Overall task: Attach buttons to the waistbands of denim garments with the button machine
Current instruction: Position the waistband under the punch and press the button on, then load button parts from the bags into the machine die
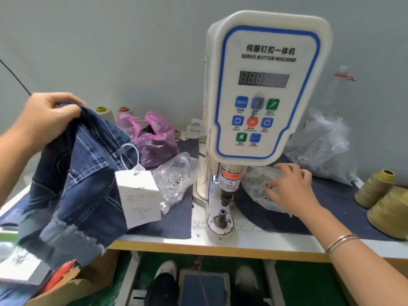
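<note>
From the head camera, the left hand (47,115) is curled round the top edge of a pair of denim shorts (75,184), holding them up in the air to the left of the button machine (262,89), clear of the desk (242,241); their frayed hem hangs over a cardboard box (72,283) below. The right hand (291,184) reaches into a clear plastic bag (258,184) just right of the machine's post, fingertips bent as if picking a button; whether it has one pinched I cannot tell. The waistband is not yet on the lower die (221,214). The risks lie ahead, I judge: the white tag (138,195) dangling from the shorts could swing under the punch and get pressed in with the cloth. A one-handed hold may let the waistband land crooked or doubled. Feet rest beside the pedal (203,286), so an early tread could catch fingers near the die.
</note>
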`<state>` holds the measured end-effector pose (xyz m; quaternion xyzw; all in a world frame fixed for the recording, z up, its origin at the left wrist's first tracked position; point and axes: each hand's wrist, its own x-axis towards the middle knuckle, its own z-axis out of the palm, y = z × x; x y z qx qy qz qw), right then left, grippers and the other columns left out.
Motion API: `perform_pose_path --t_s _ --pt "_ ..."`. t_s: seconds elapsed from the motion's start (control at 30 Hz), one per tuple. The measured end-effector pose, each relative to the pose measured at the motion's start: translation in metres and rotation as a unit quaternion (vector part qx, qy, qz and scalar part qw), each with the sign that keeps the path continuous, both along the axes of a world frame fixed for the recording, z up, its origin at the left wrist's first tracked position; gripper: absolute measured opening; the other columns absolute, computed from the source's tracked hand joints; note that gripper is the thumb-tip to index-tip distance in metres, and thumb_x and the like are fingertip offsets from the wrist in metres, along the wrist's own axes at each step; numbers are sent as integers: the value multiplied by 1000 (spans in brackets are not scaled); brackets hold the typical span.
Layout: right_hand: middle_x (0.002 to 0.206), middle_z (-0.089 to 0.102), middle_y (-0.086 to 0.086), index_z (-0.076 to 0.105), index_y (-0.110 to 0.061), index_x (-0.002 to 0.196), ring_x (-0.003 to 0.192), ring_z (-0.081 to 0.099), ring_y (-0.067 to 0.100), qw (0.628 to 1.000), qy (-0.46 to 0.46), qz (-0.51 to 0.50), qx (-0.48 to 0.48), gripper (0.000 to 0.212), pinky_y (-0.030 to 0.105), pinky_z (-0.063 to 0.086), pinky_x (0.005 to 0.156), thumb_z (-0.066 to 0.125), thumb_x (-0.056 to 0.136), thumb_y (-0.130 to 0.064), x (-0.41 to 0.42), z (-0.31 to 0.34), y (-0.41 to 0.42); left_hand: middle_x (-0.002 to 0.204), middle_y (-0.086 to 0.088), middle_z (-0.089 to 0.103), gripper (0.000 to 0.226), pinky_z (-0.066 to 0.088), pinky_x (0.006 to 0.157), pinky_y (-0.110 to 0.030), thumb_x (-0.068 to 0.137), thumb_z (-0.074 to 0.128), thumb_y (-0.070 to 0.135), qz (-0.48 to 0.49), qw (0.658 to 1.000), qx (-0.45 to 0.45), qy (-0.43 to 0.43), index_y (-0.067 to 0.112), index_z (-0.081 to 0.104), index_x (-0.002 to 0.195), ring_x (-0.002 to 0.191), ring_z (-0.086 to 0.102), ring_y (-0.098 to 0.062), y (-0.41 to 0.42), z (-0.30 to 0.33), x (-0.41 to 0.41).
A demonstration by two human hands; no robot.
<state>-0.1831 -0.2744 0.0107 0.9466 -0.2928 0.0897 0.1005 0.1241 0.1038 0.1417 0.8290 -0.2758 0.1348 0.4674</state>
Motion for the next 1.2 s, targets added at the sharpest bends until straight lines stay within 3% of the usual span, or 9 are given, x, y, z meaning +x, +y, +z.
perform_pose_path --t_s 0.1,0.17,0.33,0.5,0.73,0.93,1.03,1.1,1.2 --pt "154 25 -1 70 -40 107 143 9 26 996 79 -34 -33 28 52 4 112 46 94 -45 15 -10 -3 91 -10 68 24 46 90 -24 84 56 15 102 979 156 -87 15 74 100 95 60 -34 -8 -32 17" --pt "147 34 -1 68 -35 113 139 18 25 993 87 -58 -49 31 52 6 113 45 94 -43 24 -15 -4 100 -21 62 25 44 91 -46 85 59 11 137 955 240 -110 19 74 103 101 58 -42 -17 -54 14" --pt "121 51 -1 67 -31 107 118 40 22 985 117 -96 -86 24 48 17 111 47 94 -32 37 -22 -1 87 -16 63 27 42 79 -49 70 70 -4 81 926 288 -230 15 77 88 81 59 -37 -57 -104 -20" --pt "117 53 0 67 -28 104 114 43 23 981 134 -92 -106 20 47 19 110 54 89 -25 43 -21 0 89 -8 60 14 44 82 -45 78 70 12 -25 909 345 -231 15 76 89 81 56 -30 -81 -142 -44" --pt "113 54 -2 66 -30 97 112 45 22 985 106 -94 -101 13 58 16 111 55 90 -29 44 -22 3 94 -6 67 20 48 84 -49 71 73 3 -89 927 249 -265 15 74 86 97 59 -33 -104 -133 -79" --pt "120 47 -3 74 -32 88 107 36 23 994 -48 -96 -16 12 38 27 84 63 85 -38 20 -21 9 100 4 59 22 35 85 -25 90 54 6 -200 974 105 -28 17 67 103 100 47 -12 -143 -164 -129" --pt "113 56 5 76 -22 73 105 43 32 980 -195 -47 0 4 42 27 84 77 76 -22 5 -14 27 96 7 53 20 38 86 -26 90 55 5 -165 981 101 -22 15 66 103 97 46 -13 -146 -182 -136" --pt "98 62 3 75 -20 68 98 52 31 957 -282 12 67 9 35 31 79 80 74 -15 -2 -6 48 94 8 50 19 39 82 -31 86 58 3 -152 979 122 -62 15 66 99 93 47 -16 -146 -189 -138" --pt "71 67 -17 69 -36 69 75 61 0 865 -293 31 407 20 16 36 64 72 84 -22 0 6 92 95 5 52 21 40 80 -34 82 60 3 -133 980 120 -87 14 66 99 92 48 -19 -147 -190 -137"
